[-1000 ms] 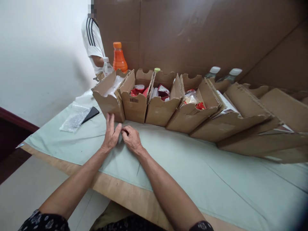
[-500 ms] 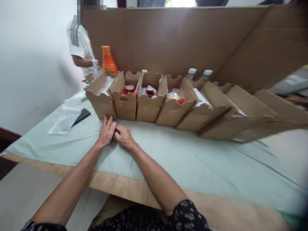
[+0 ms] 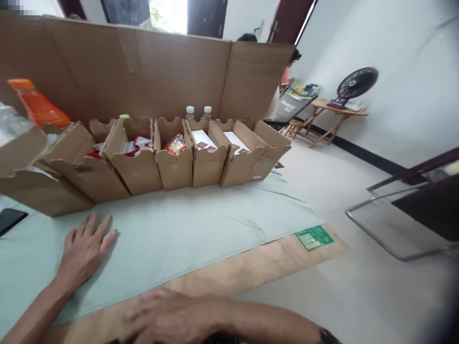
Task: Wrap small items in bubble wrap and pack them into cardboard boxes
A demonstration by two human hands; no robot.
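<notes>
My left hand [image 3: 84, 246] lies flat on the pale green cloth [image 3: 172, 229], fingers spread, holding nothing. Just beyond its fingertips stands the leftmost cardboard bin [image 3: 64, 193] of a row. Lower down, my right hand [image 3: 158, 313] is over the table's bare wooden front edge [image 3: 215, 274]; motion blurs it, but its fingers look loose and apart, with no object visible in them. Red packets lie in some bins, a clear packet [image 3: 176, 143] sits in a middle one, and white boxes [image 3: 203, 140] fill bins farther right.
An orange bottle [image 3: 43, 107] and clear bottles stand behind the bins, before a tall cardboard panel [image 3: 143, 71]. A phone [image 3: 10, 220] lies at the far left. A green label [image 3: 314, 238] marks the right table corner. A fan [image 3: 355, 83] and metal-framed chair [image 3: 380, 251] are at right.
The view has swung right, bringing the fan and chair into sight. My hands, close together before, have come apart; the right has drawn back to the front edge, and the left is now spread flat.
</notes>
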